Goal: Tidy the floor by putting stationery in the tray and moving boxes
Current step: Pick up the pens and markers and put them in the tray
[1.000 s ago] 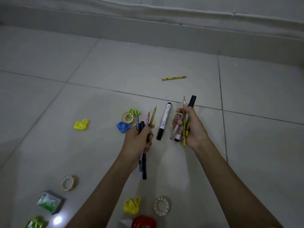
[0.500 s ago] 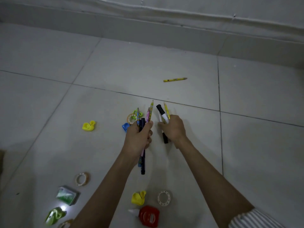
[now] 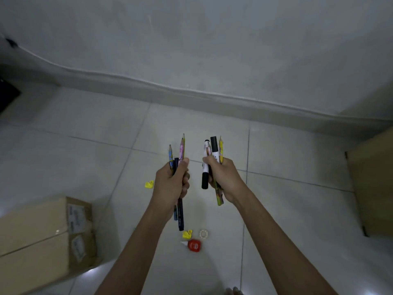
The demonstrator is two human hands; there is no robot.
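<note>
My left hand (image 3: 171, 186) is curled tight round a bunch of pencils (image 3: 182, 149), my right hand (image 3: 226, 177) round markers (image 3: 214, 146), both raised over the floor (image 3: 297, 209); a box (image 3: 38, 241) lies near left.

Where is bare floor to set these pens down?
Bare tiles lie ahead toward the skirting, and between the right hand and the right-hand box. Crowded below the left hand: yellow clip, tape ring, red dispenser.
</note>
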